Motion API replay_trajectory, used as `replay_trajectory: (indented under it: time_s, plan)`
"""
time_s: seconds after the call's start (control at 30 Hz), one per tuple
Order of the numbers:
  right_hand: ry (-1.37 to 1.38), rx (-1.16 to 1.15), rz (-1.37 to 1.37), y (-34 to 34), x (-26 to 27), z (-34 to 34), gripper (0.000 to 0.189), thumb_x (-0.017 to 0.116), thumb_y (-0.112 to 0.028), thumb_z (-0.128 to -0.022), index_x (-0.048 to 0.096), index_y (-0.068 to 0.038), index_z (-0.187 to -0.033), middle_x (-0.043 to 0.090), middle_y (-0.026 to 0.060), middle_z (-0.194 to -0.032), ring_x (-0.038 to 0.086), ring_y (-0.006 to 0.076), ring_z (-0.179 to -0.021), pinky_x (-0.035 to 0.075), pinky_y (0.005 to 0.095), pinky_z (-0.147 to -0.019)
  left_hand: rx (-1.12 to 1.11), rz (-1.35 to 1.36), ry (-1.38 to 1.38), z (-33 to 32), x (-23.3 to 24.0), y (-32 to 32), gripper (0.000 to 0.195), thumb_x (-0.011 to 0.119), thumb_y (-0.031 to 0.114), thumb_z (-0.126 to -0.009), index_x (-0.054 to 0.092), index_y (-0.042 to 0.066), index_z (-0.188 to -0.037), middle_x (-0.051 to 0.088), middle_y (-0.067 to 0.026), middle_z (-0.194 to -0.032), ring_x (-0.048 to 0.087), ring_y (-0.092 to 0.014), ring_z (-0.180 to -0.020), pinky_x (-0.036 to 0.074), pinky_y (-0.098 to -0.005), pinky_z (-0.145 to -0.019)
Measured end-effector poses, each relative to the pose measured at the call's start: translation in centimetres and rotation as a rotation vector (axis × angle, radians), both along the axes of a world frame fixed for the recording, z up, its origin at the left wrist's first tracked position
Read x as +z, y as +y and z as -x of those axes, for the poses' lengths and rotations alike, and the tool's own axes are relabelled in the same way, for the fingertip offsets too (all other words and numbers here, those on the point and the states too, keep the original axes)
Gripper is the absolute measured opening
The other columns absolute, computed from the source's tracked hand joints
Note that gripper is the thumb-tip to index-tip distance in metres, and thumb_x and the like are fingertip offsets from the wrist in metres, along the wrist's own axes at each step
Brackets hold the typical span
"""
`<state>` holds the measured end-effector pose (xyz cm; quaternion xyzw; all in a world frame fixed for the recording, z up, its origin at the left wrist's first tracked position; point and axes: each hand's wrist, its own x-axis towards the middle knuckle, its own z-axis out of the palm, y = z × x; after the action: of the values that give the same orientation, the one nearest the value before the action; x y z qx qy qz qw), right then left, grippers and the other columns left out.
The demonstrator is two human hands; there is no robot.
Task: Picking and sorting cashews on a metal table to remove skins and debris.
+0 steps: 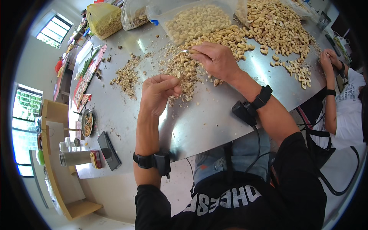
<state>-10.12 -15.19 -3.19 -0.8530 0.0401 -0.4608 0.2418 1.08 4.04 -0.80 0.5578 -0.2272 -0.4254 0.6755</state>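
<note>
My left hand (162,90) is above the metal table, thumb and fingertips pinched together at a small pale piece, likely a cashew nut (178,74). My right hand (214,59) grips a small knife with a wooden handle (193,51), its short metal tip pointing left. Beneath and between the hands lies a heap of cashew skins and crumbs (188,82). Loose cashews (230,37) spill behind my right hand from a translucent plastic tub (198,17) of cashews. A larger pile of cashews (273,28) lies to the right.
Another crumb heap (128,74) lies left. A phone (109,151), a metal bowl (87,123), a jar (74,158) and a small red box (96,159) stand at the left edge. Filled bags (105,21) are at the back. A co-worker's hands (329,59) are at the right edge.
</note>
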Motion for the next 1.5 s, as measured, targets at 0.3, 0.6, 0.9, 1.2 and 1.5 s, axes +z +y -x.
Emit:
replay_trajectory:
  time_s: [0.3,0.6,0.9,1.2,1.5]
  plan:
    - [0.207,0.301,-0.52,1.7,1.1,0.4,0.019,0.067,-0.02,-0.083,0.065,-0.001,-0.084,0.056,0.0031,-0.064,0.048,0.0121,-0.058,0.039,0.0298,-0.053,0.109,0.059,-0.09,0.3,-0.3,-0.4,0.015,0.066,-0.002,-0.08,0.061,-0.007,-0.093,0.066,-0.0125,-0.077,0.065,-0.018,-0.065,0.053,-0.0265,-0.06]
    - [0.358,0.606,-0.886,2.1,1.3,0.6,0.014,0.065,-0.014,-0.086,0.065,0.0,-0.09,0.056,-0.0022,-0.069,0.046,0.0039,-0.055,0.038,0.0199,-0.05,0.135,0.059,-0.33,2.1,-0.5,-1.2,0.015,0.065,-0.002,-0.082,0.061,-0.006,-0.096,0.066,-0.0127,-0.079,0.066,-0.018,-0.068,0.055,-0.0271,-0.064]
    - [0.319,0.655,-0.96,1.9,1.4,0.5,0.019,0.064,-0.013,-0.087,0.064,0.002,-0.098,0.06,-0.001,-0.074,0.048,0.0035,-0.056,0.039,0.0182,-0.05,0.086,0.197,0.099,1.5,-1.3,-1.3,0.022,0.064,-0.004,-0.081,0.059,-0.01,-0.102,0.067,-0.0155,-0.086,0.067,-0.021,-0.072,0.055,-0.0275,-0.065]
    - [0.217,0.395,-0.405,1.6,1.7,0.7,0.016,0.064,-0.017,-0.085,0.065,-0.002,-0.087,0.056,0.0056,-0.065,0.05,0.014,-0.058,0.04,0.0288,-0.055,0.08,0.314,0.163,0.3,-1.4,-0.8,0.026,0.06,-0.003,-0.085,0.059,-0.01,-0.11,0.066,-0.014,-0.096,0.064,-0.017,-0.077,0.052,-0.0264,-0.071]
    - [0.227,0.429,-0.307,1.7,1.3,0.8,0.014,0.065,-0.015,-0.085,0.066,-0.002,-0.089,0.062,0.0087,-0.07,0.055,0.0162,-0.061,0.043,0.0292,-0.057,0.059,0.37,0.174,0.2,-1.3,-0.9,0.027,0.058,-0.002,-0.087,0.057,-0.01,-0.113,0.066,-0.013,-0.097,0.062,-0.017,-0.078,0.051,-0.0265,-0.071]
